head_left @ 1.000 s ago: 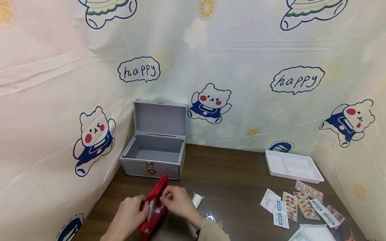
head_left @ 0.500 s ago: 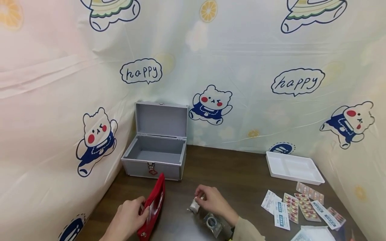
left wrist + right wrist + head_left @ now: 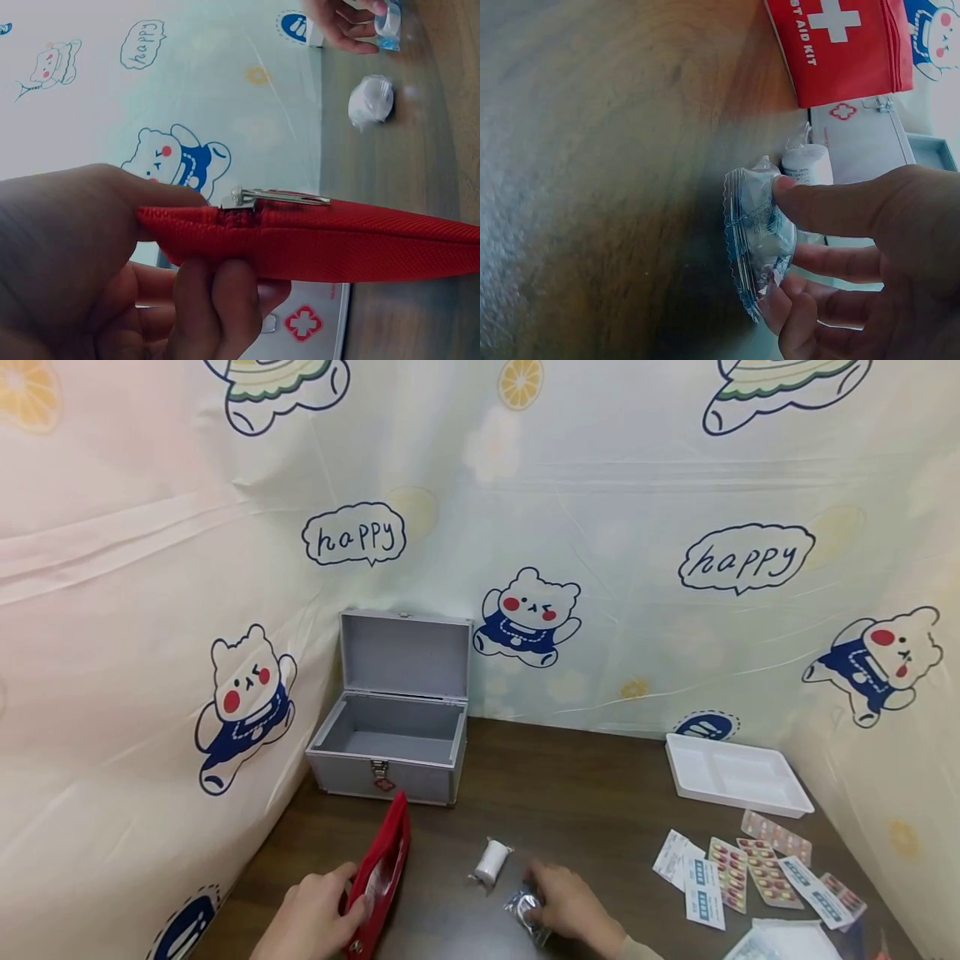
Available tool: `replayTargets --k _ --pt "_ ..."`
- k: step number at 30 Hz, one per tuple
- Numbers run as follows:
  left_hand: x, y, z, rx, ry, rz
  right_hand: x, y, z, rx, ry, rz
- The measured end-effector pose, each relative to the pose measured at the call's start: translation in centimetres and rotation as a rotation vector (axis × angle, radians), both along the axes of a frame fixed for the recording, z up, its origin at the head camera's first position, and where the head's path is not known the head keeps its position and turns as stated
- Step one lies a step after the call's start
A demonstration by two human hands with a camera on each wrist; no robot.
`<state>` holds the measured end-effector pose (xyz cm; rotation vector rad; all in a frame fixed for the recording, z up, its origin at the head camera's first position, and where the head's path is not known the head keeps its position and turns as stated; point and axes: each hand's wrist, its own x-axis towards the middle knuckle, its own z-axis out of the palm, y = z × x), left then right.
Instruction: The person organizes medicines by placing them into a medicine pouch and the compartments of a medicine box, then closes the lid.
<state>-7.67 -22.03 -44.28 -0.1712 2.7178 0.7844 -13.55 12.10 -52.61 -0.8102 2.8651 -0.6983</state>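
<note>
Your left hand (image 3: 313, 912) is clamped on the flat red fabric pouch with a white cross (image 3: 844, 60), thumb one side, fingers the other. Pouch is held on edge in front of the silver-grey metal box with a raised lid (image 3: 420, 783); its mouth looks unzipped, metal zip pull (image 3: 289, 196) near your thumb.

Your right hand (image 3: 566, 900) has the crinkly clear plastic packet with blue print (image 3: 765, 232) pinched between thumb and fingers, low over the dark wood-grain surface (image 3: 585, 785). Can't tell if the packet touches down. The white cylindrical roll in clear wrap (image 3: 491, 862) lies just beside it, between packet and pouch, nobody holding it.

Status, my read: partway. Done: box lid up, roll and packet both outside the pouch. Left: packet not yet released; neither it nor the roll is in the box or on the white plastic compartment tray (image 3: 696, 768). Can't confirm whether the pouch holds more; inside is too small to read.

Far right: red-and-yellow capsule blister packs (image 3: 726, 875) and white paper sachets with blue print (image 3: 703, 893) lie overlapping in front of the tray, well apart from your hands.
</note>
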Motion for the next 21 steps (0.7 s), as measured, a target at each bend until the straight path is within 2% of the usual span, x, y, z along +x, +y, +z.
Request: replayTargets --k 3,7,15,18,21 --pt "-0.1 0.1 0.0 -0.003 0.021 0.001 0.0 0.2 -0.3 -0.016 -0.011 -0.009" --pt "-0.2 0.4 0.1 -0.008 0.043 0.010 0.0 0.2 -0.7 -0.046 -0.072 -0.019" --pt "-0.3 0.6 0.3 -0.024 0.035 0.022 0.0 0.3 -1.1 -0.201 -0.192 -0.013" --pt "-0.3 0.7 0.4 -0.029 0.040 0.018 -0.2 0.4 -1.4 -0.266 -0.169 0.019" --pt "-0.3 0.8 0.4 -0.027 0.040 0.017 -0.5 0.5 -1.6 -0.320 -0.104 0.066"
